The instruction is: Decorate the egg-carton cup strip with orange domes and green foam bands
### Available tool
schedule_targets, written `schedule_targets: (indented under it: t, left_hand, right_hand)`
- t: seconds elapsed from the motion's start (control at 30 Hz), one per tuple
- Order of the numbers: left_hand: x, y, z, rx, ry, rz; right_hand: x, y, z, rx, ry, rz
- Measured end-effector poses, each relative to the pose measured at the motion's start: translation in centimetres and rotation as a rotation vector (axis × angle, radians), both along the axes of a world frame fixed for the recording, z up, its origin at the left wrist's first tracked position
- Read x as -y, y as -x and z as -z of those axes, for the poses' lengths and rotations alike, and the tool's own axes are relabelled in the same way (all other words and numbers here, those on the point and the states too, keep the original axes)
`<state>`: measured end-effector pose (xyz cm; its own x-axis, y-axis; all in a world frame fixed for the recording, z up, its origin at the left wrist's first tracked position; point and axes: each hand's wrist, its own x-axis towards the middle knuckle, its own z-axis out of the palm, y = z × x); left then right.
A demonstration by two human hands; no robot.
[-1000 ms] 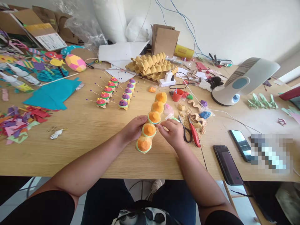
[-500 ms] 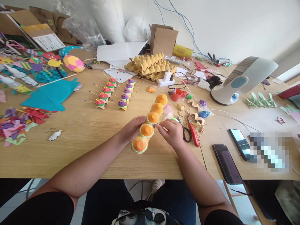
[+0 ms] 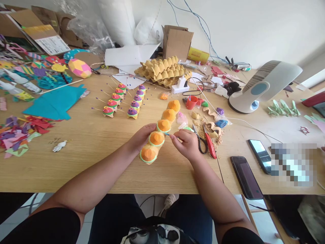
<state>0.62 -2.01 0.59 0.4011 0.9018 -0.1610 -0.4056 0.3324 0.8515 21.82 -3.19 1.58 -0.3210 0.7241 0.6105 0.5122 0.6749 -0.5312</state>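
My left hand (image 3: 144, 136) grips an egg-carton strip (image 3: 156, 138) from its left side, holding it at a slant above the table. Orange clay caps its row of several cups, and pale green clay bands circle the nearer ones. In my right hand (image 3: 187, 142), thumb and forefinger pinch a thin blue stick (image 3: 167, 134), whose tip meets the strip's right edge beside a green band; most of it is hidden by the fingers. Beyond the hands stand two finished-looking strips, a red-topped one (image 3: 115, 97) and a purple-topped one (image 3: 137, 100), with pins sticking out.
Scissors (image 3: 202, 144) and a red utility knife (image 3: 210, 142) lie right of my right hand. Farther back are a red cup (image 3: 191, 102), stacked egg trays (image 3: 164, 72) and a white fan (image 3: 264, 86). Two phones lie at right, paper scraps (image 3: 22, 134) at left.
The carton strip has shifted slightly left and up in my left hand. The blue stick now shows more clearly between my right fingertips and the strip.
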Motion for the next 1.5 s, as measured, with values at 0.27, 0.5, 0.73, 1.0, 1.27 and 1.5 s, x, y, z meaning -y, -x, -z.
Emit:
schedule_targets:
  t: [0.27, 0.5, 0.73, 1.0, 1.27, 1.5]
  left_hand:
    - [0.10, -0.07, -0.07, 0.000, -0.001, 0.015]
    - [0.13, -0.22, -0.20, -0.004, -0.018, 0.012]
    - [0.01, -0.14, 0.17, -0.007, -0.016, 0.006]
    - [0.07, -0.23, -0.01, -0.017, -0.022, 0.037]
    - [0.11, -0.20, -0.03, -0.038, -0.032, 0.025]
    - [0.26, -0.30, -0.45, -0.002, -0.024, 0.058]
  right_hand:
    - [-0.04, -0.02, 0.10, 0.009, 0.025, 0.009]
    - [-0.07, 0.02, -0.08, -0.004, 0.020, 0.019]
    - [-0.15, -0.06, 0.07, -0.007, 0.026, 0.015]
    - [-0.11, -0.17, 0.26, 0.003, 0.015, -0.021]
    - [-0.05, -0.07, 0.05, -0.005, 0.026, 0.005]
    - [-0.03, -0.08, -0.03, -0.037, 0.013, -0.025]
